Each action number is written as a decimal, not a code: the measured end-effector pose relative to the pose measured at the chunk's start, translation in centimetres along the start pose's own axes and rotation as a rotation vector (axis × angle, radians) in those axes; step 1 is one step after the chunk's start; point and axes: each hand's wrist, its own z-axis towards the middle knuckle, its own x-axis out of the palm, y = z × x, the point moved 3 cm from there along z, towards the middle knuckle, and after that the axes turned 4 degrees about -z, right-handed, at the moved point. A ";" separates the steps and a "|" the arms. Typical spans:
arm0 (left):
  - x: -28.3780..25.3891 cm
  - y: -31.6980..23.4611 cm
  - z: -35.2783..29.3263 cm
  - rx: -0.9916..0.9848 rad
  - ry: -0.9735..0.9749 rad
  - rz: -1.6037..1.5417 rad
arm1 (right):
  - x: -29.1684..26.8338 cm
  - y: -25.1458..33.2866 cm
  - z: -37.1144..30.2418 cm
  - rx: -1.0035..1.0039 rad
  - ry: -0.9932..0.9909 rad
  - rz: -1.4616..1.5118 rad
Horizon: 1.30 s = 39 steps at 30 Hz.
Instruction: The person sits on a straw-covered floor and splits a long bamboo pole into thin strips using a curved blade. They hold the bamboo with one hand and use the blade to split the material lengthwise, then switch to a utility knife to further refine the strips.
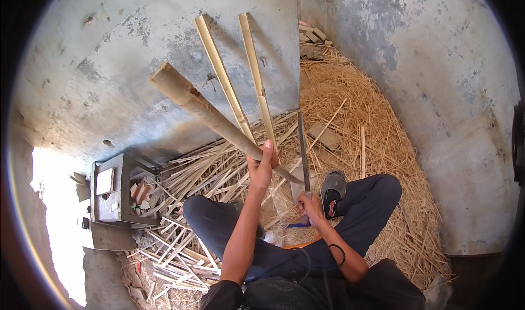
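In the head view, the left hand [262,166] grips a bamboo pole [213,114] that slants up leftward over scattered strips [180,250]; the right hand [310,207] clasps a long dark blade [302,146] near the pole's lower end, two split lengths [221,69] rising before the wall [136,53]

Bamboo strips [216,165] and shavings [342,88] suggest a workshop.

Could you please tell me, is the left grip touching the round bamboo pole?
Touching. The head view shows the left grip closed around the bamboo pole, which emerges on both sides.
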 end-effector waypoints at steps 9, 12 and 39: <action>3.7 0.0 0.7 -0.061 0.123 0.074 | -0.3 -3.0 0.4 0.176 -0.049 -0.090; 2.8 0.1 0.8 -0.054 0.101 0.045 | -1.3 -5.0 0.4 0.248 -0.012 0.056; 5.2 0.8 2.0 -0.147 0.183 0.086 | -2.5 -5.7 2.2 0.182 -0.059 0.180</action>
